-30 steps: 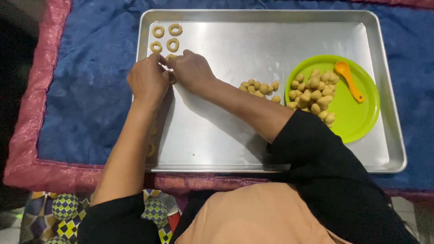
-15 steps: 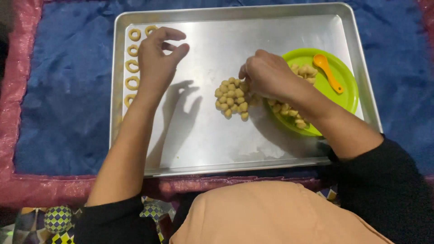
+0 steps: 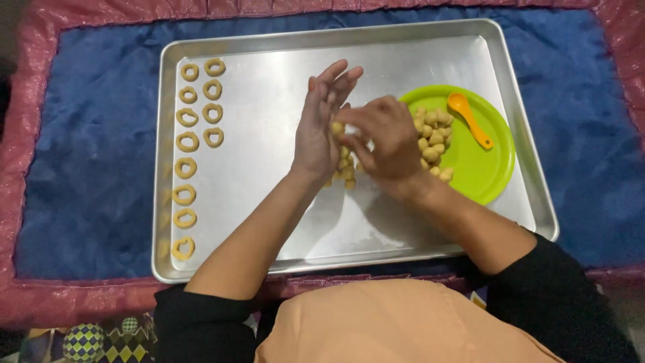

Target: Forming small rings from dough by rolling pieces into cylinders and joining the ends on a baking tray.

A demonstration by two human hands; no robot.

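The left hand is open, fingers straight; the right hand pinches a small tan dough ball against its palm, above the silver metal baking tray.

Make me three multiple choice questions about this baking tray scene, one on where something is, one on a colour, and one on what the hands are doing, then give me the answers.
1. Where do the dough rings lie on the metal tray?
A. Along its left side
B. Along its right side
C. On the plate

2. What colour is the plate under the small spoon?
A. Blue
B. Green
C. White

3. How is the left hand held?
A. Flat on the cloth
B. Closed in a fist
C. Open, with fingers stretched out

Answers:
1. A, since the rings sit in two columns near the left rim.
2. B, since the round plate is bright green and the spoon on it is orange.
3. C, since the palm stands open while the right hand presses a dough piece against it.
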